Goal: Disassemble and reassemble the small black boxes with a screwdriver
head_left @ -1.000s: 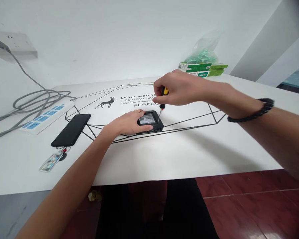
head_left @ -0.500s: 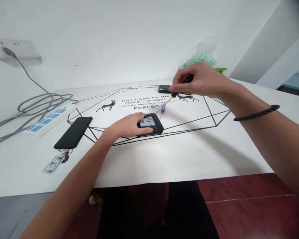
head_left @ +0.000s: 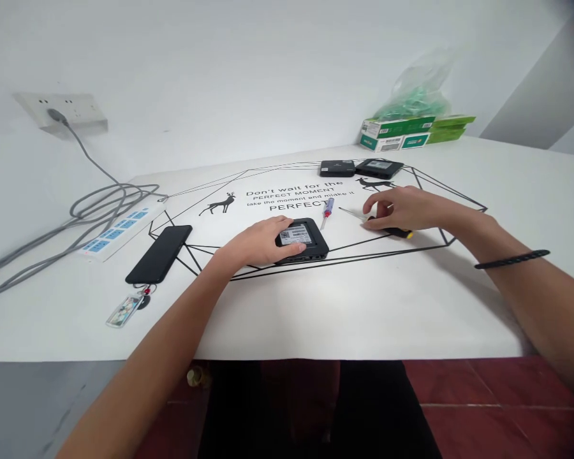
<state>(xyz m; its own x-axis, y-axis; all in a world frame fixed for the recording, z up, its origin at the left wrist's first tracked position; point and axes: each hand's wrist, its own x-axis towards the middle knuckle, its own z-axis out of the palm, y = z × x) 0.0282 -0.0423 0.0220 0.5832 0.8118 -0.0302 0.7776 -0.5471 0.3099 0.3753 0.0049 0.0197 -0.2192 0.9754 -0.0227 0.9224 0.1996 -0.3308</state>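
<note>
My left hand (head_left: 262, 242) grips the left side of a flat black device (head_left: 317, 239), its thumb across the front part of a white label. The device lies on the white table (head_left: 287, 312). To the right, my right hand (head_left: 402, 207) has its fingers closed at the handle of a black-and-yellow screwdriver (head_left: 397, 231), which lies low at the tabletop with its shaft pointing left; the hand hides part of the handle. Between device and hand lies a smaller screwdriver (head_left: 328, 207) with a clear purple-and-red handle.
Two more black devices, one (head_left: 337, 168) beside the other (head_left: 379, 168), lie farther back. Green-and-white boxes (head_left: 397, 132) under a plastic bag (head_left: 418, 95) stand at the wall. Leftward are a phone (head_left: 160, 254) with a keychain (head_left: 124, 311), a power strip (head_left: 119, 231) and grey cable (head_left: 83, 217).
My right hand has come down from above the device to the table on the right, bringing the black-and-yellow screwdriver down flat. The left hand stays on the device. The view has shifted slightly.
</note>
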